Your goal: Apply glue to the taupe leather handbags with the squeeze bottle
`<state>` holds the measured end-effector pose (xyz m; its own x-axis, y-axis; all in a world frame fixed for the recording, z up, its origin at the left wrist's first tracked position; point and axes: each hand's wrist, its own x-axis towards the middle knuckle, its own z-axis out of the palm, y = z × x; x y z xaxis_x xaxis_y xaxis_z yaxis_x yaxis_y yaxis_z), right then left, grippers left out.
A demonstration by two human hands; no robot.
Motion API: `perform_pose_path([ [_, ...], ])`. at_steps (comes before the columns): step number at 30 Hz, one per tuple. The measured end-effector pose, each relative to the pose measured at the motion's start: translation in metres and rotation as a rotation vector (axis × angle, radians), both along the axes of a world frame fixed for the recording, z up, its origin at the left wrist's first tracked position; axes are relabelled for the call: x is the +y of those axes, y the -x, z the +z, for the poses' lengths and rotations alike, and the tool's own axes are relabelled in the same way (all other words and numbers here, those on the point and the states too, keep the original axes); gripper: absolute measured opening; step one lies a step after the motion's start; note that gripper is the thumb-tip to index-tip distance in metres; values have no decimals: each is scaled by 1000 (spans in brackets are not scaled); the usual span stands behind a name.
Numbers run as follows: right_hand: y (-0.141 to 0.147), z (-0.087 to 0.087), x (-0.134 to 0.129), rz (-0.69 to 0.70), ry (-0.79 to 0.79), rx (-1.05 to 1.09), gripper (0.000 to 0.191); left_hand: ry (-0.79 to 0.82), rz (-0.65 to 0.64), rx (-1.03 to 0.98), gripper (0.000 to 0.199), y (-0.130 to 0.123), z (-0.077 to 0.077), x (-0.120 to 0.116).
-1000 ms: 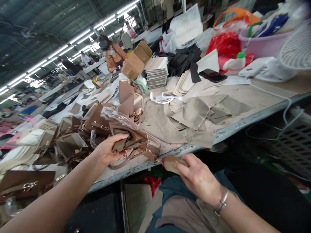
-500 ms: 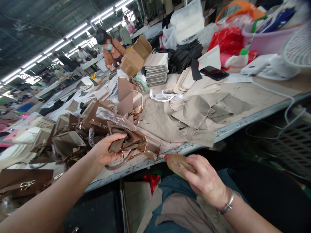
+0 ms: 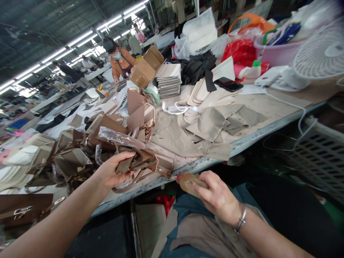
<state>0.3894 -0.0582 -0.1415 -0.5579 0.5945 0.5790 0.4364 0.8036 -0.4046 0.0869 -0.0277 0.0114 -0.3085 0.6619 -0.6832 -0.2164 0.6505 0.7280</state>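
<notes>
My left hand [image 3: 115, 170] is closed on a brown handbag [image 3: 143, 161] at the table's front edge, gripping its soft lining. Clear plastic wraps one of the bag's handles, and metal fittings show on it. In my right hand [image 3: 219, 193] is a yellowish squeeze bottle [image 3: 188, 183] with a red collar, held sideways. Its thin nozzle points left and meets or nearly meets the bag's lower right corner; I cannot tell whether they touch. More brown handbags [image 3: 72, 157] crowd the table to the left of my left hand.
Grey-brown fabric pieces [image 3: 209, 123] lie behind the bag. Farther back are stacked pale panels [image 3: 168, 80], a cardboard box [image 3: 147, 66], a phone [image 3: 228, 84] and a white fan [image 3: 319, 53]. A plastic crate [image 3: 317, 154] stands at lower right. A co-worker [image 3: 120, 61] is across the table.
The view has shifted slightly, bringing more of the fan and crate into sight. Both hands keep their holds, and the bottle's nozzle stays at the bag's corner.
</notes>
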Motion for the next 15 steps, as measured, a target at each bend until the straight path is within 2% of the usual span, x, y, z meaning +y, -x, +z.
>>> perform_pose_path([
  [3,4,-3,-2,-20,3,-44,25,-23,-6,-23,11,-3,1,2],
  [9,3,-4,1,-67,-134,-60,23,-20,3,-30,9,-6,2,6],
  [12,0,-1,4,-94,-145,-42,24,-6,-6,-30,8,-3,-4,5],
  [15,-4,-1,8,-131,-116,9,27,-7,23,-21,12,0,-17,0],
])
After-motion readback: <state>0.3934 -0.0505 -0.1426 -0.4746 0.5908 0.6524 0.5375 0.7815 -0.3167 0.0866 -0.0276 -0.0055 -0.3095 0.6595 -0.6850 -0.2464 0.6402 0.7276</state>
